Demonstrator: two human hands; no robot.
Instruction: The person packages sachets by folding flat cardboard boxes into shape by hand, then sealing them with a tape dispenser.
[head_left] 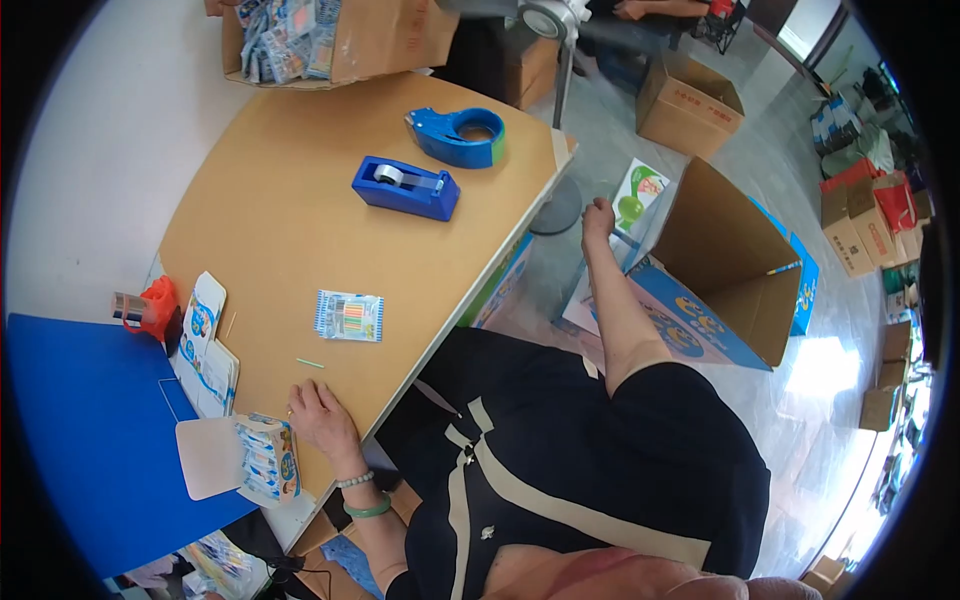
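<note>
My left hand (322,418) lies on the tan table with its fingers stretched out, beside an open small box (268,460) full of blue-and-white packets. Just beyond its fingertips is a thin green stick (311,363). Farther along lies a flat clear packet (349,316) with blue edges and coloured strips inside. Off the table's right side, my right hand (598,222) has its fingers curled at the edge of a white panel (640,195) with a green picture. What those fingers grip is hidden. Next to my right forearm stands a large open blue carton (690,310).
A blue tape dispenser (406,188) and a blue hand-held tape cutter (458,137) sit on the table. At its far end is a carton (390,40) of packets. Flattened printed boxes (208,350) lie left. A fan stand (565,90) and a brown carton (688,105) are beyond.
</note>
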